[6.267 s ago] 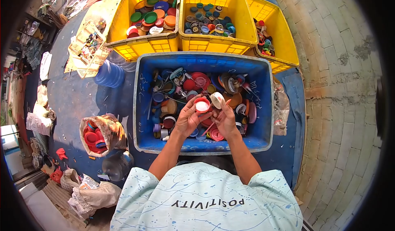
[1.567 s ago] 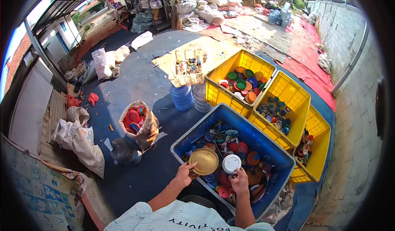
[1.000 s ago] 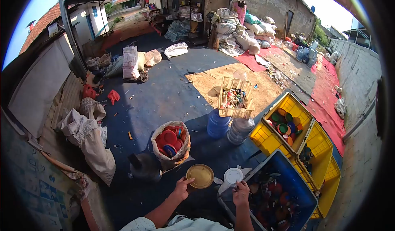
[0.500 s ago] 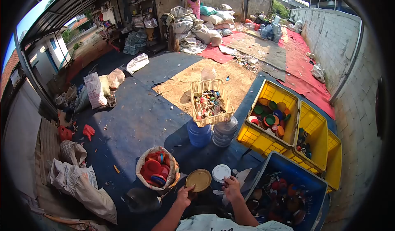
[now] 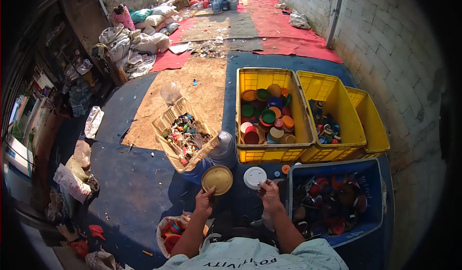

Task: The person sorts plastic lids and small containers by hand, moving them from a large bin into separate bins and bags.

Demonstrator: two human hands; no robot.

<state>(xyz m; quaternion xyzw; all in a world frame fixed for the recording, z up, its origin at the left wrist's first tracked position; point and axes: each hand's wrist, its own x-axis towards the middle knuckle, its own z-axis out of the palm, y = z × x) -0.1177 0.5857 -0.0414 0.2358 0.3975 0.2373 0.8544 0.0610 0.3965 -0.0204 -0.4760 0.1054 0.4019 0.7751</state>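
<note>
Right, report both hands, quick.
Left hand: closed, holding the gold lid by its edge.
Right hand: closed, holding the white lid by its edge.

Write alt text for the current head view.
Left hand holds a gold lid, right hand a white lid, with a blue bin of mixed caps at right. Ahead are three yellow crates and a cream basket of small items.
</note>
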